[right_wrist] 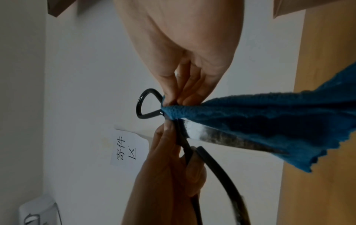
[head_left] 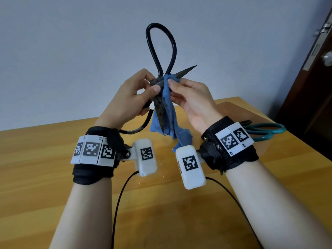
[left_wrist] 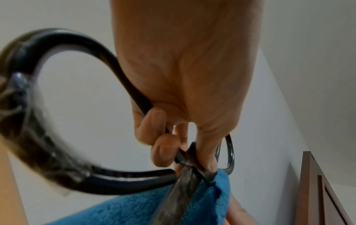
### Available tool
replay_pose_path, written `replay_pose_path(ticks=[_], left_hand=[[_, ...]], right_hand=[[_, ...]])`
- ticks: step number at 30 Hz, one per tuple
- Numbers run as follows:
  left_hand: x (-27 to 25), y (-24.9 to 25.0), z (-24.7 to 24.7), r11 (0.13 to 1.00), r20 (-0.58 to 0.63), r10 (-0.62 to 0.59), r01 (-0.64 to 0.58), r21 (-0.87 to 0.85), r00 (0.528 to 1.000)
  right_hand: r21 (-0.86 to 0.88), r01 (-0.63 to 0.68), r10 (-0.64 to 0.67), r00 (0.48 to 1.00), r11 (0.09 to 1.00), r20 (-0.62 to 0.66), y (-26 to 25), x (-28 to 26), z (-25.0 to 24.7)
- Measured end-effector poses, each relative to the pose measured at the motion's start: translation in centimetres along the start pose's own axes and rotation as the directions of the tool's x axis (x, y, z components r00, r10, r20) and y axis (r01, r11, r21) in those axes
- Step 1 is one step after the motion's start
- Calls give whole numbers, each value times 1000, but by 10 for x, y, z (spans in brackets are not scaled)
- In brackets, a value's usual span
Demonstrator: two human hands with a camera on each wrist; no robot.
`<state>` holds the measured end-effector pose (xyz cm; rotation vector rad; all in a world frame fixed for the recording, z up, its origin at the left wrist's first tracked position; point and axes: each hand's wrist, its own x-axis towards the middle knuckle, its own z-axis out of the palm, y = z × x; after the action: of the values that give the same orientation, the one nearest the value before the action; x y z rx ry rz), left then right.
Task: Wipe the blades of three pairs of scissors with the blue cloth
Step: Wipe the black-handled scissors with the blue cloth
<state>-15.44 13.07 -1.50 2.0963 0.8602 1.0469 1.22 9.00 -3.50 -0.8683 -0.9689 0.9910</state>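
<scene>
A large pair of black iron scissors [head_left: 158, 110] is held up in the air, opened wide, one handle loop up and one blade pointing down. My left hand [head_left: 152, 83] grips them at the pivot and lower handle [left_wrist: 115, 179]. My right hand [head_left: 173, 89] pinches the blue cloth [head_left: 168, 119] around the other blade right by the pivot; that blade's tip sticks out to the upper right. The rest of the cloth [right_wrist: 269, 114] hangs loose along the downward blade [right_wrist: 221, 135]. A teal-handled pair of scissors [head_left: 267, 131] lies on the table behind my right wrist.
The wooden table [head_left: 53, 177] lies under both arms, with black cables [head_left: 118, 203] trailing toward me. A dark handle [head_left: 246, 122] shows beside the teal scissors. A brown door [head_left: 314, 78] stands at the right. The plain wall is behind.
</scene>
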Motion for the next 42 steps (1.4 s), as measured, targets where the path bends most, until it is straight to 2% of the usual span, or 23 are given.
replay_pose_path(ticks=[13,24,32,35,39,42], left_hand=[[-2,8,1,1000,1,23,-23,21,1000],[0,6,3,998,33,2,-4,56,999],[-3,4,-3,996,58,-16,11,94,998],[-5,0,-13,992,53,-32,26,124,998],[-6,-2,-16,988,55,-33,25,151,998],[-5,-2,-15,987,51,-26,17,161,998]], right_hand=[[170,54,-28,988,984,-153,-12,4,-9],[391,88,55,939,916,-340,-11,3,-1],[466,91,122,906,880,-406,-15,8,-12],[411,93,90,909,907,-406,-17,12,-23],[168,19,21,971,986,-237,-18,13,-29],[-10,-24,22,988,1000,-155,-19,13,-32]])
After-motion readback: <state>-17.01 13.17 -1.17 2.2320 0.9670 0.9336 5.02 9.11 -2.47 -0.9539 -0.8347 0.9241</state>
